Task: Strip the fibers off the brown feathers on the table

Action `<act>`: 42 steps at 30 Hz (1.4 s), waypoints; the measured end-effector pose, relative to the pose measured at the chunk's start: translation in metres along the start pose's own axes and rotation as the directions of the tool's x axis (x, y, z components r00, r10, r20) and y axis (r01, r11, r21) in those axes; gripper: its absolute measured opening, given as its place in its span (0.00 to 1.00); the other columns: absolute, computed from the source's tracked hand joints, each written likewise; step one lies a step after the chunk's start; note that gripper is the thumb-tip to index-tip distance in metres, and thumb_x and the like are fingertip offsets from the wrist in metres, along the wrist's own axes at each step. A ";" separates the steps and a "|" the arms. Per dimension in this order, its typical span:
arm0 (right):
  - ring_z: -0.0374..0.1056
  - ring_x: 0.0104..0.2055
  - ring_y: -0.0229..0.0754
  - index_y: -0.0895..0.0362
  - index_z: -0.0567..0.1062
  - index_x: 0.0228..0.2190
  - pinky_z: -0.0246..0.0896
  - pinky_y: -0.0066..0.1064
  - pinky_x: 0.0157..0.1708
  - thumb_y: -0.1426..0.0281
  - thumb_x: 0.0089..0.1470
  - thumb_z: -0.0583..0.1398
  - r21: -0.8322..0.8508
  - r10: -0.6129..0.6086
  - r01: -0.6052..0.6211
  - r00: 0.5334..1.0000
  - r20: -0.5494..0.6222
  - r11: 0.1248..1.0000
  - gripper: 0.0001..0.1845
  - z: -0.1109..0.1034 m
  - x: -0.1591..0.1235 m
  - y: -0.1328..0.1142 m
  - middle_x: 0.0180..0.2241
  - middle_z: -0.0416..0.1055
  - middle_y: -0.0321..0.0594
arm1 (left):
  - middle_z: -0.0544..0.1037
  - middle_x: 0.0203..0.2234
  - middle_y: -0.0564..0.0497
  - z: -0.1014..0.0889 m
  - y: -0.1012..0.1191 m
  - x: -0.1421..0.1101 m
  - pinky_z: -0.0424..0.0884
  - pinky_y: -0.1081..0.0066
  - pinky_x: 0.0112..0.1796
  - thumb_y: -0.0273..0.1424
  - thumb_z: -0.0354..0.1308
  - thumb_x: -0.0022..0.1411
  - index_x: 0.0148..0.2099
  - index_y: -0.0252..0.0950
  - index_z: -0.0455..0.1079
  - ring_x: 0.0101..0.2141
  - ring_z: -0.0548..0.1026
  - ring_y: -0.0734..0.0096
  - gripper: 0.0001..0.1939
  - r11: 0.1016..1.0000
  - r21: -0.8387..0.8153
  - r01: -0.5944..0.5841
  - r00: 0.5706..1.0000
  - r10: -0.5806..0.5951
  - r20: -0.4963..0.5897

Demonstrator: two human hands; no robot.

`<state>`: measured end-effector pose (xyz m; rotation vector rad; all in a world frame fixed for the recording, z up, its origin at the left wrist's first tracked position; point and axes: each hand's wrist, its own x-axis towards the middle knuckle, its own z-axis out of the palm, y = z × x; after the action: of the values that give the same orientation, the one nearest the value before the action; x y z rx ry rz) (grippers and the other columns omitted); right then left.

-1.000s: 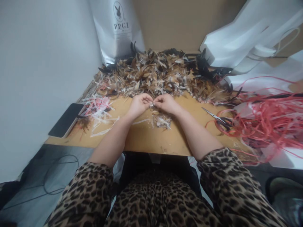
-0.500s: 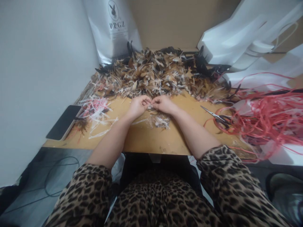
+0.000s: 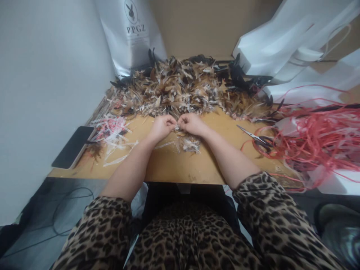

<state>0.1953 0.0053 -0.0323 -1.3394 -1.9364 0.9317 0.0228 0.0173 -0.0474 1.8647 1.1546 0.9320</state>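
Observation:
My left hand [image 3: 163, 126] and my right hand [image 3: 192, 124] meet near the middle of the wooden table [image 3: 180, 168]. Both are closed, thumbs and fingertips pinching a small bundle of feathers [image 3: 176, 127]. Its whitish ends show between the fingertips; the rest is mostly hidden by the fingers or blends with the feathers behind. Just below my right hand lies a small heap of feather scraps [image 3: 191, 144] with whitish bits. Beyond my hands spreads a large pile of brown feathers [image 3: 180, 86], with black ones at its edges.
At left lie a phone [image 3: 73, 147] and a tangle of pink and white strips [image 3: 112, 129]. Scissors [image 3: 254, 137] rest at right beside a heap of red plastic strands [image 3: 323, 138]. A printed silvery bag [image 3: 135, 41] and a white bag [image 3: 264, 45] stand behind the feathers.
The fingertips have come slightly apart, and a little more of the whitish feather ends shows between them. The whole view has shifted slightly.

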 end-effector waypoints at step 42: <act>0.66 0.24 0.35 0.58 0.72 0.26 0.60 0.26 0.26 0.68 0.45 0.58 0.178 -0.095 0.165 0.933 -0.347 0.970 0.06 -0.005 -0.002 -0.016 0.24 0.73 0.37 | 0.76 0.20 0.50 -0.016 0.041 -0.010 0.68 0.74 0.27 0.30 0.70 0.40 0.26 0.30 0.70 0.22 0.72 0.76 0.12 0.912 -0.335 0.234 0.964 -0.173 0.204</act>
<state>0.1914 0.0003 -0.0168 -1.1493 -1.6002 0.7566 0.0212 -0.0015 -0.0066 1.4677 0.9789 0.7859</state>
